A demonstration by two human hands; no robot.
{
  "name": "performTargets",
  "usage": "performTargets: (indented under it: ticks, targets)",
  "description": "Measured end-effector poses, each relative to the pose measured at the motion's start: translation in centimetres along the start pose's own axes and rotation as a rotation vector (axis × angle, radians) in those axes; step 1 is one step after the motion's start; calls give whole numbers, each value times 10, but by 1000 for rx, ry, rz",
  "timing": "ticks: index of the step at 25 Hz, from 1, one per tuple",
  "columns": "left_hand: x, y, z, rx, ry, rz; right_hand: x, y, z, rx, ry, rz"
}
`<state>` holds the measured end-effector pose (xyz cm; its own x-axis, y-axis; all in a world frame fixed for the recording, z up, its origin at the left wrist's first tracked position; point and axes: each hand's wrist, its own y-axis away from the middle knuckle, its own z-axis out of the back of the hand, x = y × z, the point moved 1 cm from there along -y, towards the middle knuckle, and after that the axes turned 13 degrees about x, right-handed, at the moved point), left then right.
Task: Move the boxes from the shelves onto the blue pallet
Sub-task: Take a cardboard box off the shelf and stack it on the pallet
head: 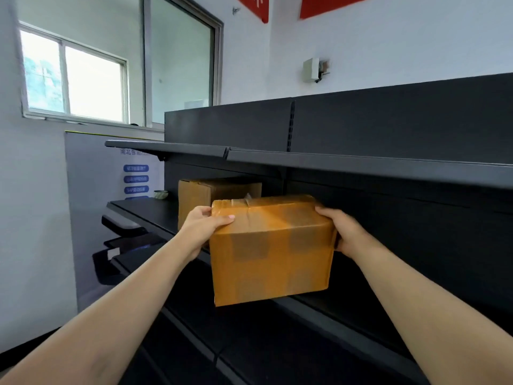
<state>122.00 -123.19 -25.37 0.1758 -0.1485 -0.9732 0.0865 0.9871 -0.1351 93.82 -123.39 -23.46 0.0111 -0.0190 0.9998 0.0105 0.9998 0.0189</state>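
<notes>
- The dark shelving unit (388,120) fills the right side of the room, standing against a white wall, with a window (75,76) off to the left.
- Its upper shelf (361,165) runs across just above the boxes; the middle shelf (144,209) sits below it.
- A taped box (272,251), wrapped in glossy yellow-brown tape, sits at the front edge of the middle shelf, held between both hands. I cannot tell whether its underside touches the shelf.
- A second box (194,195), plain cardboard, stands on the middle shelf just behind and to the left of the taped one.
- The left grip (200,229) clasps the taped box's upper left corner, thumb lying across the top.
- The right grip (347,232) clasps its right side, fingers curled round the edge.
- A small green bowl (161,194) sits left of the second box.
</notes>
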Motion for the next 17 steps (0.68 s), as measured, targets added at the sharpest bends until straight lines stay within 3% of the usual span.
performTargets:
  ticks: [4,7,11,17]
  targets:
    - [4,161,13,9,53,6,-39,134,-23,38,-29,-34]
    - [24,273,40,-13,78,114,-71,220,-60,123,-11,-110]
    - [22,398,120,-78,-1,223,-78,299,-144,305,-17,-217]
    - [35,566,251,-337,51,258,-80,394,-317,541,73,-192]
